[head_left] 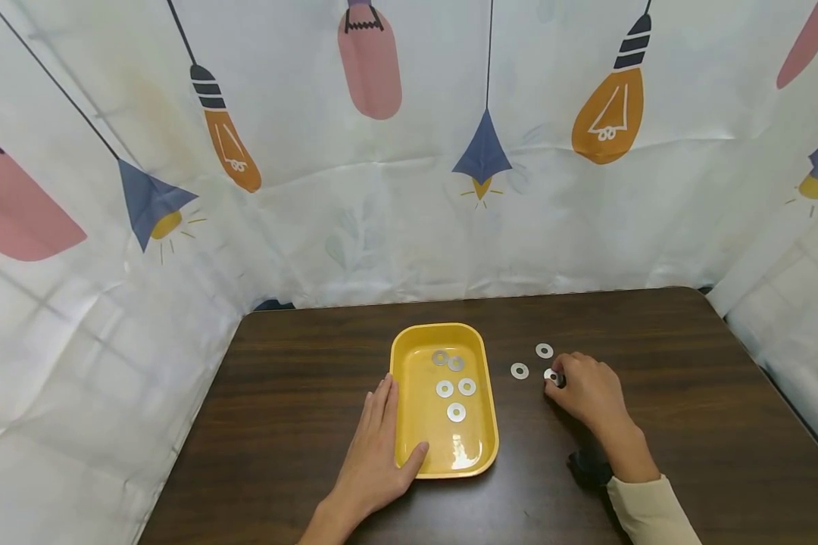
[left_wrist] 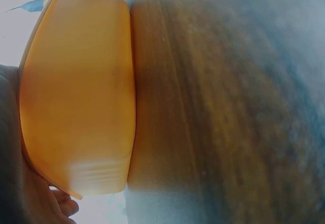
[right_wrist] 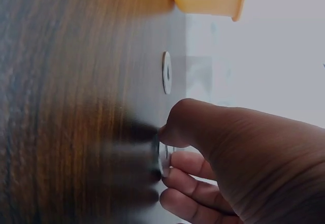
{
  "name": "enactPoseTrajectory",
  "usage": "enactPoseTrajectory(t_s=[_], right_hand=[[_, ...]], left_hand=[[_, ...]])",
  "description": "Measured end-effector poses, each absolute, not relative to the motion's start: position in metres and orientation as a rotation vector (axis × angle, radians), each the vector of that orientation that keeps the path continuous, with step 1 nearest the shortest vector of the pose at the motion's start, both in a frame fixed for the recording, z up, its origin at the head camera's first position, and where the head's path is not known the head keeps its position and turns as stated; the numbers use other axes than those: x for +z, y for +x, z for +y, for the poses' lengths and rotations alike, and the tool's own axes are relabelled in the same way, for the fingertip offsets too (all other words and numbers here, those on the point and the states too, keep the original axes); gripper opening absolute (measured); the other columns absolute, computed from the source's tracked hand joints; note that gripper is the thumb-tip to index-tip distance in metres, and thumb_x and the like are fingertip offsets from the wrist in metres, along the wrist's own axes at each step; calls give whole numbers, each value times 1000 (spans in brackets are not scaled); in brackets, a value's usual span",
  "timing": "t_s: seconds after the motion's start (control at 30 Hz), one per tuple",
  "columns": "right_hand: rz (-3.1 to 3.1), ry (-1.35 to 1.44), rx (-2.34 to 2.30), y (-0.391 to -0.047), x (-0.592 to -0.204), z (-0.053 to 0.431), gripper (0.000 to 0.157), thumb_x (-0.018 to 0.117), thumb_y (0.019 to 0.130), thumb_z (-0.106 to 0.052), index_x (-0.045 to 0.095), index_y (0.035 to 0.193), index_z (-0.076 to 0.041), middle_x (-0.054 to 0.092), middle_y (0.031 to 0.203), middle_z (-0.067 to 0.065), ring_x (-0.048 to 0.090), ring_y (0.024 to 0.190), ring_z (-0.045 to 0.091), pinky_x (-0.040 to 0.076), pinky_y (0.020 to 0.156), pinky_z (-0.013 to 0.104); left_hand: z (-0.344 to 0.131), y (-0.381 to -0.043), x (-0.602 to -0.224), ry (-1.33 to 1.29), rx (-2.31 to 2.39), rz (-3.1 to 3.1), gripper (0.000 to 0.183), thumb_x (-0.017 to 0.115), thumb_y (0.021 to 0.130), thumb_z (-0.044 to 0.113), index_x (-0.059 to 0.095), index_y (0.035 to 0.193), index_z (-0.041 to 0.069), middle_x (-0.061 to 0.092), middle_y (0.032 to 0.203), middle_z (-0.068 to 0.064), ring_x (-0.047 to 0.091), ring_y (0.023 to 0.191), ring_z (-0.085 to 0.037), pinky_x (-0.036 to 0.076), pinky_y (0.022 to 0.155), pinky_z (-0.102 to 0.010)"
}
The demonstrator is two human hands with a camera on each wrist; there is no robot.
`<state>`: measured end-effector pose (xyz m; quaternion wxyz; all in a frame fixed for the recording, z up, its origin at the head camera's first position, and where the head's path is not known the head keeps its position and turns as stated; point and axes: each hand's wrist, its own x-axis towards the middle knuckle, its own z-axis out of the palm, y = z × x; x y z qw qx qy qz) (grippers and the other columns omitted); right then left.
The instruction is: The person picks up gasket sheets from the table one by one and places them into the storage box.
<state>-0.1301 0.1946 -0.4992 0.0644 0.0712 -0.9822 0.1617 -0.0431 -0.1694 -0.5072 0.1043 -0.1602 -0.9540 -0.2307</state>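
Note:
A yellow tray (head_left: pixel 477 448) stands on the dark table with several flat metal washers (head_left: pixel 456 412) in it. Along its left side lies my left hand (head_left: pixel 375 458), fingers straight against the wall and thumb at the near left corner. The left wrist view shows the tray's outer wall (left_wrist: pixel 81 92) close up. Right of the tray, my right hand (head_left: pixel 591 387) pinches a washer (right_wrist: pixel 163 158) between thumb and fingertips, low over the tabletop. Two more washers lie nearby on the wood, one nearer the tray (head_left: pixel 519 371) and one farther back (head_left: pixel 544 350).
The brown wood-grain table (head_left: pixel 300 393) has its far edge against a pale curtain (head_left: pixel 409 227) printed with lamps and bulbs. Curtain also hangs along both sides. A black band (head_left: pixel 589 468) sits at my right wrist.

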Motion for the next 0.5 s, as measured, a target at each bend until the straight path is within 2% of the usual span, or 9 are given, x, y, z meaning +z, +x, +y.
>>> enactPoseTrajectory(t_s=[0.33,0.4,0.5], right_hand=[[-2940,217,468,-128,-497,191,13,81,81,-18,76,87,-8,71,80,6,61,64,21,50,56,41],[-2938,223,445,-129,-496,190,8,79,81,-15,74,82,-9,69,76,5,59,62,20,47,55,39],[-2933,224,415,-130,-495,188,10,74,80,-11,67,73,-11,63,69,4,53,58,19,41,53,36]], left_hand=[[-170,-43,-508,-469,-688,-2826,103,74,91,46,23,167,-1,23,177,-15,25,164,-29,-8,134,-19],[-170,-43,-508,-469,-694,-2826,102,74,91,46,23,167,-1,23,177,-15,26,164,-29,-8,133,-18],[-170,-43,-508,-468,-700,-2824,102,74,91,46,24,167,-1,23,177,-15,26,164,-29,-8,133,-18]])
